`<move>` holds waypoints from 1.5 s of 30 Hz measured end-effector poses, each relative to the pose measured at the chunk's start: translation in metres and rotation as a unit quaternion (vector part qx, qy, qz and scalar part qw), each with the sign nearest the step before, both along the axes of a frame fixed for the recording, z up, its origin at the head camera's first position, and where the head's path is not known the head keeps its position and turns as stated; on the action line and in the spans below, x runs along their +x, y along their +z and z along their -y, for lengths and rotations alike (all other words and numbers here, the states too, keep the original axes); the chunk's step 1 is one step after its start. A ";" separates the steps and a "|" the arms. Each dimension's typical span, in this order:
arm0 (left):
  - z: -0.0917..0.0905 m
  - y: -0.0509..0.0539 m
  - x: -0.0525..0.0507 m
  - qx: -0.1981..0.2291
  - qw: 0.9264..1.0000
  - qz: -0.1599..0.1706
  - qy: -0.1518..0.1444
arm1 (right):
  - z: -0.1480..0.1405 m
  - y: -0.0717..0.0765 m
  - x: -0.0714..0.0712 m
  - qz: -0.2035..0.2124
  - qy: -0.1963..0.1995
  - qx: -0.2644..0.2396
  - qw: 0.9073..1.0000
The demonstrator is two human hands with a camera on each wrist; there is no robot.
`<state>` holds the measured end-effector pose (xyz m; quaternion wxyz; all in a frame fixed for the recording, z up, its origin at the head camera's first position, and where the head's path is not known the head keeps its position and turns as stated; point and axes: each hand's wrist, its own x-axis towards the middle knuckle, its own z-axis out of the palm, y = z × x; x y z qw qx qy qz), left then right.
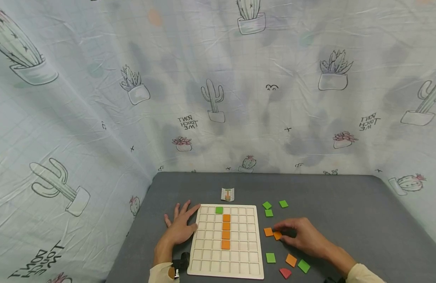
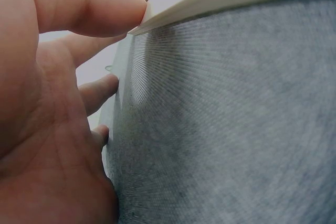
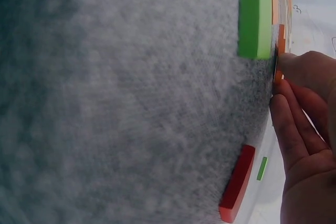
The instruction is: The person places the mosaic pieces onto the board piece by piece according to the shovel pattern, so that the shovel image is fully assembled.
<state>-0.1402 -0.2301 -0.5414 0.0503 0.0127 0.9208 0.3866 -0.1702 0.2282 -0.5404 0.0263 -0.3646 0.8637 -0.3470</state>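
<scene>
Nearer the worktop's (image 1: 327,192) left edge than its right lies a gridded board (image 1: 234,267). The left hand (image 1: 179,228), fingers spread, touches the board's left edge; beyond its right edge, the right hand (image 1: 308,237) pinches an orange tile (image 1: 278,236).

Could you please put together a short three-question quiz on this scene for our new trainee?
1. Multiple choice: the tile that the right hand pinches is
A) green
B) orange
C) red

2. True or false: the left hand is clear of the grid board.

3. Fill in the blank: on the board, ____ orange tiles lie in one column, and one green tile lies in the top row.

Key:
1. B
2. False; the left hand touches the board's edge.
3. four
</scene>
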 end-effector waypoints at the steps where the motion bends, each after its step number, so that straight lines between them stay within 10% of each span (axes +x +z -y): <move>1: 0.000 0.000 0.000 0.000 1.000 0.000 0.000 | 0.000 0.000 0.000 -0.001 -0.001 -0.004 1.000; 45: 0.001 0.000 -0.001 0.007 1.000 0.000 -0.004 | 0.051 0.046 0.062 -0.041 -0.175 -0.122 0.976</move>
